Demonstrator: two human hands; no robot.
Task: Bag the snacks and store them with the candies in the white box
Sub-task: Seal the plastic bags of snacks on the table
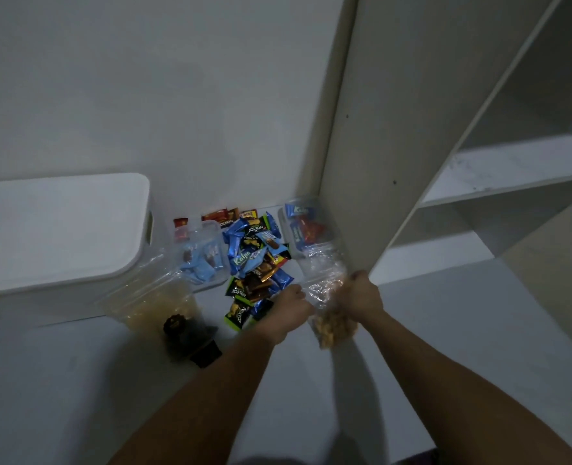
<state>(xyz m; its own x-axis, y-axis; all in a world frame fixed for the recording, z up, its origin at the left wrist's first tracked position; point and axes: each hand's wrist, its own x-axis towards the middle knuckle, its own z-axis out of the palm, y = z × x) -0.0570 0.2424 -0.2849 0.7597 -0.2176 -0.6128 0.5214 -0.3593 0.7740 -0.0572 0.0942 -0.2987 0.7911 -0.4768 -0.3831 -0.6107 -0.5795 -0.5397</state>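
Observation:
Both my hands hold one clear plastic bag [325, 290] with yellow-brown snacks [333, 328] hanging in its bottom. My left hand [286, 312] pinches the bag's left edge and my right hand [363, 293] grips its right edge. A heap of wrapped snacks [254, 260] in blue, green and brown wrappers lies on the floor just left of the bag. The white box [56, 236] with its lid on stands at the far left. A clear bag of blue-wrapped candies [200, 260] lies between box and heap.
Another clear bag [158, 300] with yellowish contents leans on the box's near corner, with a dark packet [190, 337] in front of it. A clear container with blue and red packets [303, 229] sits against a white shelf unit [395, 146] on the right. The wall is close behind.

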